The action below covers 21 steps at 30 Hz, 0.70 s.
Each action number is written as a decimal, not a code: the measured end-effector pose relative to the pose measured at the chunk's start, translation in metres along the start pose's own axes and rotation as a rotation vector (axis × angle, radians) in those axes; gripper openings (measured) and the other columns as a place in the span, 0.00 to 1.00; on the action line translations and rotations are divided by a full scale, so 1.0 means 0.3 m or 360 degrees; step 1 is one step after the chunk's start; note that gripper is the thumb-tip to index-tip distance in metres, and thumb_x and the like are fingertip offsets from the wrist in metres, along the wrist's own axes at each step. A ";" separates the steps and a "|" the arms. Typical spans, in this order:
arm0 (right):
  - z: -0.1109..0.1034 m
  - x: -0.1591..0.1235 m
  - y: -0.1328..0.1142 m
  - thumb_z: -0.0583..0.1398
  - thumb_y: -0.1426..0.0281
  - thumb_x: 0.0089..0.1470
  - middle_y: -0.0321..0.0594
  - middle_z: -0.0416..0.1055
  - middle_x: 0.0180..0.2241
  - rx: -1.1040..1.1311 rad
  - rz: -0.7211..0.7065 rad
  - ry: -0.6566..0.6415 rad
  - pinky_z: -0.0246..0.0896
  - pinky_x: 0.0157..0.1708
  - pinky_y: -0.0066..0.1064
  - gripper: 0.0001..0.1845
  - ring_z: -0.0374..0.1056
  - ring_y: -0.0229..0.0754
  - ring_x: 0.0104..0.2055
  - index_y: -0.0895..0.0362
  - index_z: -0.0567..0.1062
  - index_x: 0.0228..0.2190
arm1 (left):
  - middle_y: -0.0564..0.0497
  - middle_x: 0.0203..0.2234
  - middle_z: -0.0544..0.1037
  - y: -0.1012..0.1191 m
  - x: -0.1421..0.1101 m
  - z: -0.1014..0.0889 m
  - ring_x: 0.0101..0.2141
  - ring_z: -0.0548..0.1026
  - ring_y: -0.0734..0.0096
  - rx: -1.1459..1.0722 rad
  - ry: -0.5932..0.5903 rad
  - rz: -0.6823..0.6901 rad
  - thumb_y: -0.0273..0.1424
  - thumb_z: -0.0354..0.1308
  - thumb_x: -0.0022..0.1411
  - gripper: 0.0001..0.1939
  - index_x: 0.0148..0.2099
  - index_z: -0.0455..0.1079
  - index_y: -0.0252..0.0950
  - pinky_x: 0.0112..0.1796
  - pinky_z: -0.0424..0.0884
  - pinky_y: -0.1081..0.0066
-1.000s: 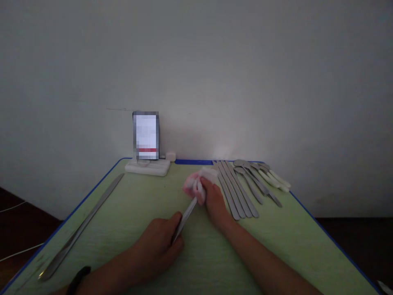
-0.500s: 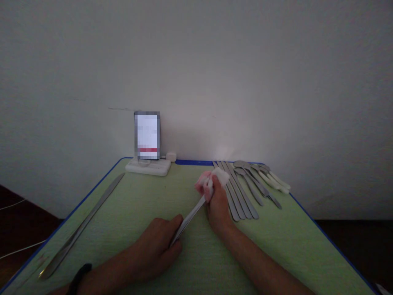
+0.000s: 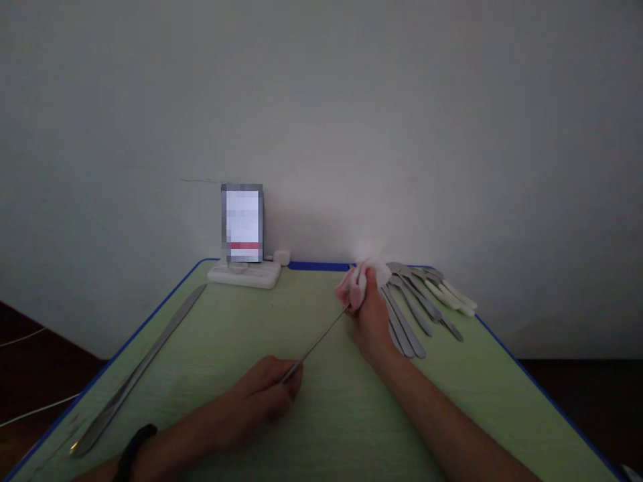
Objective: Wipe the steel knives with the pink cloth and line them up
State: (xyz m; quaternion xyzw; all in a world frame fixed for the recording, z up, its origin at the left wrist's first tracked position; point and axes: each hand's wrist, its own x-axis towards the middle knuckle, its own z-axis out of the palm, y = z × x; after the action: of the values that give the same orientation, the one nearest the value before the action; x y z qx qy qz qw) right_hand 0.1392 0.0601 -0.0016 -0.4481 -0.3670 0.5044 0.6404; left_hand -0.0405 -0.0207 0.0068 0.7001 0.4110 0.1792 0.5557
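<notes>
1. On my view, the left hand (image 3: pixel 264 393), at 7 o'clock, is closed around a thin metal utensil (image 3: pixel 325 333), at 6 o'clock.
2. I see the right hand (image 3: pixel 374 327), at 5 o'clock, pinching a pink-white cloth (image 3: pixel 356 289) around the utensil's far part.

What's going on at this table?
A person's left hand grips one end of a thin metal utensil, tilted edge-on. The right hand holds a pink-and-white cloth that hides the far end. Cutlery lies along the left, with more cutlery at right.
</notes>
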 end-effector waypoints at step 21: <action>0.027 -0.036 -0.027 0.54 0.44 0.44 0.29 0.52 0.14 -0.0007 0.0150 -0.0033 0.42 0.17 0.25 0.27 0.46 0.31 0.17 0.56 0.63 0.18 | 0.56 0.17 0.59 -0.002 -0.002 0.018 0.23 0.59 0.74 0.0055 0.0079 -0.0161 0.55 0.37 0.60 0.29 0.19 0.55 0.38 0.30 0.61 0.75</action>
State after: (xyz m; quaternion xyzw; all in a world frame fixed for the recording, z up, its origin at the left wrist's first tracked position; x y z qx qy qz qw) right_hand 0.1318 0.0505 0.0084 -0.4612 -0.3532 0.5377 0.6111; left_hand -0.0374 -0.0245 0.0047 0.6832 0.4626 0.1609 0.5416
